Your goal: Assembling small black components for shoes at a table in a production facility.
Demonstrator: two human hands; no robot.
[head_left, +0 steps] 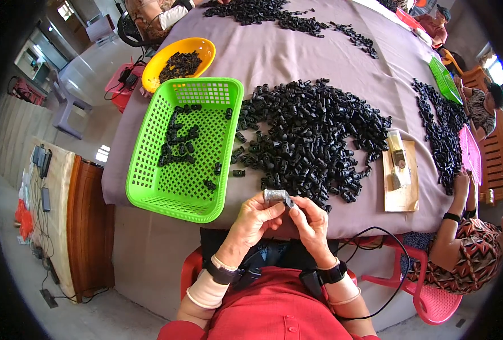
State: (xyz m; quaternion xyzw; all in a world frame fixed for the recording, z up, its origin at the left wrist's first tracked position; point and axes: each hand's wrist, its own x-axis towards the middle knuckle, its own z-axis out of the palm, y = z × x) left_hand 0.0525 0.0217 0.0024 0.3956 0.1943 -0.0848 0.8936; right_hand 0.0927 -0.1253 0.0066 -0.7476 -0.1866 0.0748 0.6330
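My left hand and my right hand meet at the near edge of the table, fingers closed. Pinched between their fingertips is a small black plastic part. Something silvery grey lies along my left index finger; whether it is a wrapping or a separate piece I cannot tell. Just beyond my hands spreads a big pile of small black plastic parts. To the left stands a green plastic basket with a few of the same black parts inside.
A yellow bowl of dark bits sits behind the basket. Right of the pile lies a brown card with small packets. More black parts are heaped at the right, where co-workers sit. A black cable hangs beside my right arm.
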